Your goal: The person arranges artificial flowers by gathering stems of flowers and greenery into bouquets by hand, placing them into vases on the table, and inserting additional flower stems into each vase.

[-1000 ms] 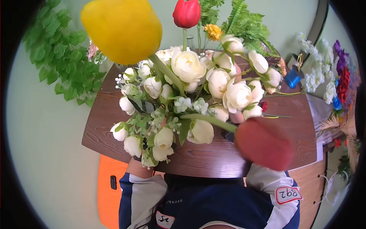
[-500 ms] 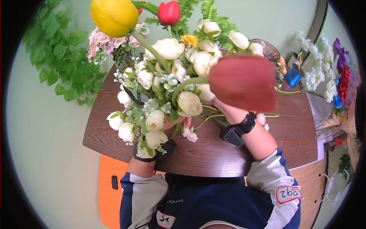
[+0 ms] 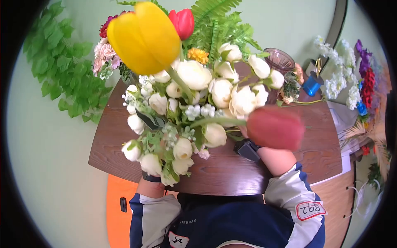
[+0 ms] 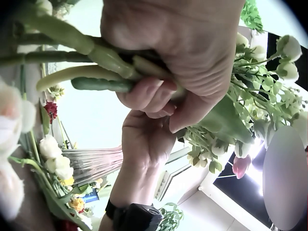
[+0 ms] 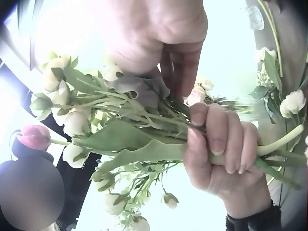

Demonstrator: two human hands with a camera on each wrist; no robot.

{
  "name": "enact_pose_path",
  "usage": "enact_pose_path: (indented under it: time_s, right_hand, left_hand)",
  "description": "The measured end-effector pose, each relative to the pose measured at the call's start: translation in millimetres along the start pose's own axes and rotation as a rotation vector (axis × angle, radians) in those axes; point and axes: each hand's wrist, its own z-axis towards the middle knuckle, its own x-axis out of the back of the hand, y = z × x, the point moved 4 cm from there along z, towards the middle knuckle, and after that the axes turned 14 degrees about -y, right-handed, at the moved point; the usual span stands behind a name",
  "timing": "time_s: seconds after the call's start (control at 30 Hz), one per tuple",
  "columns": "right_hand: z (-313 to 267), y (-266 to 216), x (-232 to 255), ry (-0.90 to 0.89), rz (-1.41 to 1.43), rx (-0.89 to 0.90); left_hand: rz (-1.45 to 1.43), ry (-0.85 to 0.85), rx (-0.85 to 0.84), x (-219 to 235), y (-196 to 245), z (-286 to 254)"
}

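Observation:
In the head view a large bouquet of white ranunculus-like flowers [image 3: 194, 76] hides most of both hands. A yellow tulip [image 3: 144, 39] rises from it toward the camera, a red tulip [image 3: 182, 24] stands behind, and a dark red tulip [image 3: 275, 127] leans right, blurred. My left hand [image 5: 224, 147] grips the bundled green stems [image 5: 284, 139], fingers and thumb curled round them. At the upper part of the bunch is my right hand [image 5: 159, 29], its fairly straight fingers reaching down beside the leaves [image 5: 120, 137]. Its fingertips are hidden by the bunch.
A dark wooden table [image 3: 231, 177] lies under the bouquet. Beyond are fern fronds [image 3: 225, 33], pink flowers [image 3: 105, 56], a glass vase [image 3: 280, 60] and a blue spool [image 3: 312, 84]. Trailing ivy [image 3: 62, 66] hangs at left; colourful flowers [image 3: 368, 82] stand at right.
The bouquet shifts and turns as the tulips sway; the dark red one swings up, then down. My right forearm comes into clearer view, then is partly covered by flowers again.

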Motion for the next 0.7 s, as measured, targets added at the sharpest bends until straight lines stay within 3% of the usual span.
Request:
enact_pose_path:
  time_s: [0.03,0.13,0.27,0.4,0.47,0.53,0.6,0.7]
  right_hand:
    - [-23.9,9.0,-0.3,-0.007,-0.031,0.014]
    - [15.3,5.1,19.7,-0.025,-0.116,0.050]
    - [-68.8,41.4,27.5,-0.045,-0.214,0.094]
    - [-78.1,39.3,22.7,-0.041,-0.299,0.177]
    - [-45.9,13.9,29.9,-0.036,-0.359,0.241]
    - [-54.0,21.2,14.5,-0.031,-0.419,0.302]
    - [-72.0,25.6,-4.3,-0.024,-0.476,0.364]
    - [-63.8,13.4,-4.2,-0.006,-0.564,0.462]
  left_hand:
    - [0.005,0.010,-0.007,-2.7,-0.8,-0.6]
    - [0.015,0.047,-0.024,-6.9,-1.7,8.7]
    - [0.020,0.102,-0.033,-10.7,-1.1,-9.9]
    - [0.028,0.154,-0.038,-15.4,-1.1,-16.3]
    - [0.031,0.185,-0.040,-19.5,-1.7,-21.8]
    - [0.031,0.219,-0.044,-6.3,5.1,-9.7]
    - [0.032,0.252,-0.044,-18.7,11.4,-36.0]
    - [0.033,0.293,-0.041,-17.1,4.2,-31.1]
